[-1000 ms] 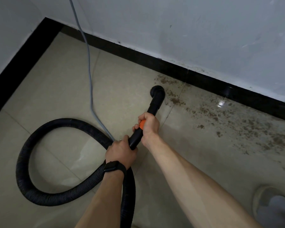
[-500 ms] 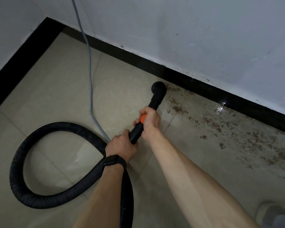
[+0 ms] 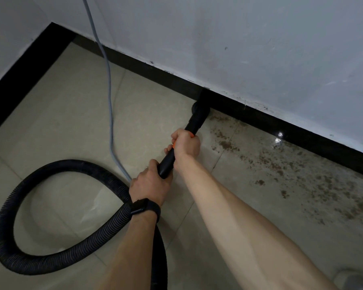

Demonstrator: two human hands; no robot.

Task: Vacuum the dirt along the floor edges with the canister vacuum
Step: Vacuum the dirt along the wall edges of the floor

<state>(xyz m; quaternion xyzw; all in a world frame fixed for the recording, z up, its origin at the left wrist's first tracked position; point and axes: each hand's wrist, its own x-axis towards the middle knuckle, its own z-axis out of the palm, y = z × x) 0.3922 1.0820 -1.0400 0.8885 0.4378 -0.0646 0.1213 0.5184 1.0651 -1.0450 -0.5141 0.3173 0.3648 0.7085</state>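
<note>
The black vacuum nozzle (image 3: pixel 200 110) sits on the beige tile floor, right against the black baseboard (image 3: pixel 281 126). My right hand (image 3: pixel 186 144) grips the black wand near its orange band. My left hand (image 3: pixel 150 184), with a black watch on the wrist, grips the wand's lower end where the ribbed black hose (image 3: pixel 50 266) joins. The hose loops over the floor to the left. Brown dirt (image 3: pixel 285 174) is scattered along the floor edge to the right of the nozzle. The canister is out of view.
A grey power cord (image 3: pixel 111 114) runs down the white wall and across the floor toward my left hand. The room corner lies at upper left. A shoe tip (image 3: pixel 354 279) shows at the bottom right.
Both hands pushed the wand forward. The nozzle slid from the open tile up to the baseboard, and the first patch of dirt near the tile joint is gone.
</note>
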